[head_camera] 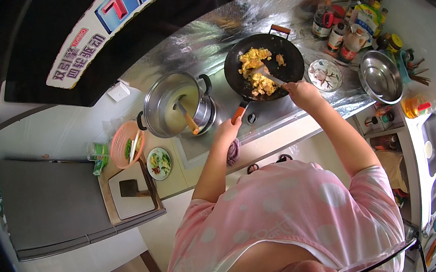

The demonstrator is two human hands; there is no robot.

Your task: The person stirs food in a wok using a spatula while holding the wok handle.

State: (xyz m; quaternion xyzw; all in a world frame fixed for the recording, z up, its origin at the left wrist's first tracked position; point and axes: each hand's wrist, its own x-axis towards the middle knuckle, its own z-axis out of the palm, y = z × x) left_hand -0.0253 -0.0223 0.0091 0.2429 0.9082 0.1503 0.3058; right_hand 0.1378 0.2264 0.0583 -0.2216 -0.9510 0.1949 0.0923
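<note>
A dark wok (287, 50) sits on the stove, with cooked scrambled egg (254, 57) in several clumps inside it. My left hand (227, 131) grips the wok's orange handle (239, 112). In my right hand (304, 93) is a spatula (274, 79), its blade down among the egg pieces. Left of the wok stands a two-handled steel pot (158, 121) holding pale yellowish liquid. A ladle with a wooden handle (190, 122) rests in that pot. Below my left wrist, a purple cloth (233, 153) hangs at the counter edge.
To the wok's right are a patterned bowl (325, 75), a steel basin (380, 77) and several seasoning bottles (337, 35). On the left are a pink plastic basket (116, 143), a plate of chopped vegetables (160, 172) and a cleaver (129, 188) on a white cutting board (126, 208). A range hood (186, 20) overhangs the stove.
</note>
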